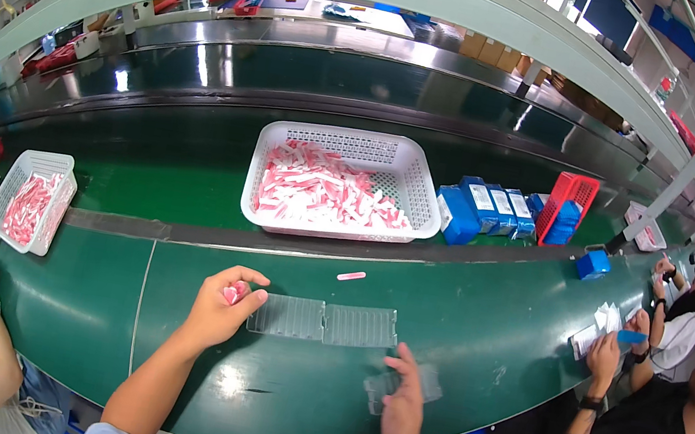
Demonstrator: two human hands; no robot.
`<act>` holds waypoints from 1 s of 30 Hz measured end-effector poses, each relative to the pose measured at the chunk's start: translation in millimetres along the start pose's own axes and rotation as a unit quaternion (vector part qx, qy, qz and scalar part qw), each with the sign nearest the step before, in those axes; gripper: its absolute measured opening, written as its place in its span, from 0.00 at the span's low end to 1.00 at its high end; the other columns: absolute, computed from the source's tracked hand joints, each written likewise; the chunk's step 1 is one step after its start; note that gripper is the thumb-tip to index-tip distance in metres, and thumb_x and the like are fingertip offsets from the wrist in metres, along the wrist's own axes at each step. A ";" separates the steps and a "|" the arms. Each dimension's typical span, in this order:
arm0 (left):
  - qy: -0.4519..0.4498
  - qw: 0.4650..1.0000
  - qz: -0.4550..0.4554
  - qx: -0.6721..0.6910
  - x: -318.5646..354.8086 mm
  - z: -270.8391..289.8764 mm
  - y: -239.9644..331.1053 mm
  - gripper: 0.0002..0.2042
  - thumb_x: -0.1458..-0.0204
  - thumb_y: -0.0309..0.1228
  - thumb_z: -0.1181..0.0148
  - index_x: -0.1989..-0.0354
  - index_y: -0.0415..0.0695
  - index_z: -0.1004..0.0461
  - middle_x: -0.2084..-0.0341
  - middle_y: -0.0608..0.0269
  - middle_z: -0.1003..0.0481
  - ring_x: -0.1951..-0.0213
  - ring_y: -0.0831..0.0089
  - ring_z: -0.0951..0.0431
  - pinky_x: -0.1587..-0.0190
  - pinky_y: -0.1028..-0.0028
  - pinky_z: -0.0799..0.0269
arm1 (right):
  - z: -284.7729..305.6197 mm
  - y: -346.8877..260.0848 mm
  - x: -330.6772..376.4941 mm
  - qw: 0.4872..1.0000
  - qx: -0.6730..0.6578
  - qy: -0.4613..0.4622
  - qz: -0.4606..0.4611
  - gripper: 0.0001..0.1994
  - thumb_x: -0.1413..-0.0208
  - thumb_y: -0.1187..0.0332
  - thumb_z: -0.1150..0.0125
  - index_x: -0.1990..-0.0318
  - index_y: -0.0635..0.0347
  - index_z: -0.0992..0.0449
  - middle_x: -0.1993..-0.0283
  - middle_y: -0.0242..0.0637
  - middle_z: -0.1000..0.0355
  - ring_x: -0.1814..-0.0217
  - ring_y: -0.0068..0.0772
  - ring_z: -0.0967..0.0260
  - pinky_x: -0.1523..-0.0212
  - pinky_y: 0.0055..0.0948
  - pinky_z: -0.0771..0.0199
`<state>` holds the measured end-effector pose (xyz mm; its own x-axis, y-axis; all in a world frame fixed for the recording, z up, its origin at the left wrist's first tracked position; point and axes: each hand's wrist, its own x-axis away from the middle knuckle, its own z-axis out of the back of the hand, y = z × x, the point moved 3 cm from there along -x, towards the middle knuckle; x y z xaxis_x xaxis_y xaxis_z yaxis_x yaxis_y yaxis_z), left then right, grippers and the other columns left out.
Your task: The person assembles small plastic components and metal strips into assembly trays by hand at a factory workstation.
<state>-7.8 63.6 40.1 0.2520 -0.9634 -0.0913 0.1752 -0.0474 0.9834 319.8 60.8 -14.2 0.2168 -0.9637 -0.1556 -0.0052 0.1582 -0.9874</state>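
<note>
Clearly, we have the clear ridged tray (287, 317) lying on the green table (277, 405) between our two hands, its long axis running left to right in two joined or abutting sections; we cannot tell which. Our left hand (224, 311) is at its left end, with thumb and forefinger reaching toward that edge, and the other fingers curl around a small bunch of pink-and-white pieces (235, 293). From this hand, the tray stretches away to the right, so the left section is the nearer one for what we hold. Our right hand (403, 403) is loosely open, its fingers parted, and we see nothing gripped in it; its foremost fingertip is just beside the tray's right end, though we cannot tell whether they touch. A second clear tray (430, 382) lies partly behind the right hand, and whether the two meet is hidden. Beyond the ridged tray, a single loose stick (351, 276) lies nearly parallel to it, its right end angled slightly away from us, and farther still is the white basket (345, 231) of similar pieces.
</note>
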 end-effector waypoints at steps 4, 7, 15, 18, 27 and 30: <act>-0.086 0.921 0.219 0.312 22.5 -11.9 3.2 0.05 0.36 0.25 0.44 0.53 0.44 0.27 0.79 0.73 0.39 0.78 0.82 0.41 0.77 0.79 0.48 | -53.5 -10.1 -0.8 1.000 -0.025 -0.007 -0.001 0.27 0.56 0.74 0.50 0.43 0.60 0.27 0.21 0.52 0.51 0.16 0.55 0.67 0.21 0.50 0.68; -0.124 0.836 0.289 0.450 38.3 -7.7 -6.8 0.06 0.36 0.26 0.45 0.52 0.44 0.27 0.77 0.71 0.39 0.76 0.81 0.40 0.77 0.80 0.48 | -65.8 -17.0 -1.1 0.997 -0.080 0.020 0.015 0.23 0.53 0.75 0.45 0.46 0.59 0.28 0.22 0.51 0.49 0.16 0.58 0.66 0.21 0.54 0.69; -0.267 0.769 0.299 0.499 61.0 -18.0 -15.0 0.20 0.37 0.23 0.42 0.36 0.36 0.34 0.59 0.60 0.26 0.63 0.75 0.27 0.71 0.80 0.34 | -78.0 -93.3 -32.3 0.923 0.220 -0.085 0.304 0.13 0.54 0.72 0.33 0.58 0.55 0.21 0.42 0.41 0.26 0.36 0.50 0.32 0.38 0.45 0.44; -0.274 0.777 0.287 0.488 66.5 -18.6 -19.8 0.23 0.37 0.23 0.41 0.33 0.36 0.35 0.57 0.60 0.24 0.61 0.76 0.26 0.70 0.80 0.32 | -91.2 -100.6 -41.7 0.909 0.255 -0.132 0.302 0.13 0.54 0.71 0.32 0.58 0.54 0.21 0.44 0.35 0.25 0.39 0.43 0.30 0.41 0.42 0.43; -0.296 0.814 0.255 0.429 68.8 -8.5 -33.1 0.23 0.36 0.22 0.42 0.33 0.35 0.36 0.50 0.54 0.22 0.60 0.73 0.23 0.67 0.80 0.34 | -128.3 -95.0 -70.7 0.874 0.302 -0.317 0.210 0.13 0.50 0.62 0.24 0.57 0.51 0.17 0.55 0.29 0.26 0.51 0.35 0.31 0.42 0.37 0.43; -0.296 0.819 0.245 0.427 67.5 -5.7 -33.5 0.22 0.35 0.23 0.43 0.33 0.37 0.35 0.52 0.55 0.22 0.61 0.76 0.24 0.68 0.79 0.36 | -127.1 -81.6 -76.9 0.874 0.304 -0.307 0.220 0.11 0.51 0.64 0.24 0.60 0.51 0.16 0.58 0.28 0.26 0.52 0.35 0.32 0.43 0.38 0.42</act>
<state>8.8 1.7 0.1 -0.4564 -0.8690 0.1913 -0.6014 0.4597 0.6535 179.4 94.7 74.6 0.8090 -0.5129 -0.2870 0.2597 0.7500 -0.6084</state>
